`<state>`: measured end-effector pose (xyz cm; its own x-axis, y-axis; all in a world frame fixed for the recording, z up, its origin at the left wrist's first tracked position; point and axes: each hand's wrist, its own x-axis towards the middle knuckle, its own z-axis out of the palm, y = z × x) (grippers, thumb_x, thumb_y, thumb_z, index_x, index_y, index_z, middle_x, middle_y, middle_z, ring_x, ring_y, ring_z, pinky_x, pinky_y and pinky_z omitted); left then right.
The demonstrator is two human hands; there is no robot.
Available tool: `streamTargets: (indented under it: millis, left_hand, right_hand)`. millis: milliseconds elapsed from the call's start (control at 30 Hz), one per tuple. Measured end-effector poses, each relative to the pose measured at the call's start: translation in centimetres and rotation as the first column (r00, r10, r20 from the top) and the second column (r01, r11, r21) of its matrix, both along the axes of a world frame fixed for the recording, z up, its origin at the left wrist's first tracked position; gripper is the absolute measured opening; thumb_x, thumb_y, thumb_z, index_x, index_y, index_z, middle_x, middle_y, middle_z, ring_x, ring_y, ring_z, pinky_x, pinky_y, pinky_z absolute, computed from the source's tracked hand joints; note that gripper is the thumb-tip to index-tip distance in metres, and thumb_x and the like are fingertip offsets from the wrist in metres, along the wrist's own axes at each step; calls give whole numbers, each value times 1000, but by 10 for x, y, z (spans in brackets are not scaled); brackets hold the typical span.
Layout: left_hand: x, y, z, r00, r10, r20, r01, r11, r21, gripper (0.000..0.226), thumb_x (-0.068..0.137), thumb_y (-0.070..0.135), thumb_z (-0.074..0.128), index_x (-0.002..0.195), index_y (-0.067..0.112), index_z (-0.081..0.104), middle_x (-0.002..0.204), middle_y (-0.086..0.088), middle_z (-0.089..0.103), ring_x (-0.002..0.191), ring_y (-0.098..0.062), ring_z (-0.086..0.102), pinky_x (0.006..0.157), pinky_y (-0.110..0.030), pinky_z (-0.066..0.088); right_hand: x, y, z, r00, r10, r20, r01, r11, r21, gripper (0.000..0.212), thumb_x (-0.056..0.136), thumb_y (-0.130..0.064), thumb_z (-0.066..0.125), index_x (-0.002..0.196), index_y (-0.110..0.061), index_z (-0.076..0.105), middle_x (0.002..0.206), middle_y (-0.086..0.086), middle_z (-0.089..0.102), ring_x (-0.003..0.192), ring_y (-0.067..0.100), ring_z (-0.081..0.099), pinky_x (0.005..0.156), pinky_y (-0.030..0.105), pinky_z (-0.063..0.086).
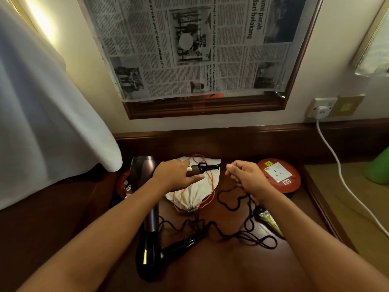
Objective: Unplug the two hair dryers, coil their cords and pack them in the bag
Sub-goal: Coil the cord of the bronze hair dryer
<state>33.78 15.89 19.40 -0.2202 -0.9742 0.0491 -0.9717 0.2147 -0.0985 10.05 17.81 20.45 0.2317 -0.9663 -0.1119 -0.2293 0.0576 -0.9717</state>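
My left hand point(175, 175) grips the handle of a purple-brown hair dryer point(141, 171) held over the white drawstring bag point(193, 197), which has orange strings. My right hand point(244, 178) pinches that dryer's black cord point(229, 197) just past the strain relief. The cord hangs down in kinks toward the table. A second, darker hair dryer point(147, 253) lies at the front of the table with its handle pointing right. Its black cord point(242, 237) lies in loose tangled loops. A dark plug-like piece point(257, 211) lies under my right wrist.
A red extension reel point(292, 175) with a white socket sits at the back right, another red object point(123, 184) at the back left. A white cable point(336, 163) runs from a wall socket point(321, 108). A white cloth point(52, 123) hangs left. A green object point(379, 169) stands far right.
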Motion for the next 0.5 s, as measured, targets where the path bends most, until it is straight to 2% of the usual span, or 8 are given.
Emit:
streamTargets:
  millis: [100, 233, 333, 433, 500]
  left_hand:
    - [-10, -1, 4, 998, 4, -60, -3, 1000, 20, 67, 82, 80, 31, 100, 21, 57, 87, 2, 62, 81, -19, 61, 63, -31, 43]
    - [-15, -7, 14, 979, 11, -205, -5, 1000, 30, 66, 83, 79, 31, 96, 21, 61, 78, 4, 60, 76, -18, 62, 64, -33, 51]
    - [-17, -14, 22, 958, 7, -287, 11, 998, 61, 59, 84, 77, 34, 79, 21, 55, 71, 5, 57, 68, -14, 58, 59, -31, 47]
    - [-15, -19, 29, 919, -28, -393, 63, 995, 75, 54, 84, 74, 41, 78, 22, 56, 66, 4, 57, 61, -11, 57, 55, -29, 44]
    - [-12, -22, 34, 895, -65, -441, 110, 991, 78, 53, 84, 72, 44, 78, 22, 58, 65, 2, 59, 59, -12, 57, 55, -33, 46]
  right_hand:
    - [5, 2, -3, 991, -105, 80, 111, 992, -66, 32, 100, -26, 44, 84, -5, 63, 54, -2, 38, 44, 7, 30, 42, 19, 26]
    - [11, 9, -4, 942, -108, 317, 107, 994, 21, 33, 102, -24, 39, 97, 2, 59, 51, -5, 32, 45, 11, 24, 42, 25, 24]
    - [12, 11, -5, 898, -15, 440, -33, 994, 103, 30, 100, -25, 41, 98, -2, 60, 52, -3, 27, 47, 13, 19, 43, 25, 20]
    - [9, 4, -6, 844, 96, 528, -235, 951, 202, 27, 93, -31, 47, 97, -9, 62, 58, -1, 21, 53, 16, 10, 46, 26, 13]
    - [4, -3, -7, 816, 160, 555, -344, 906, 245, 25, 92, -31, 47, 97, -13, 63, 63, 1, 15, 55, 16, 8, 45, 22, 14]
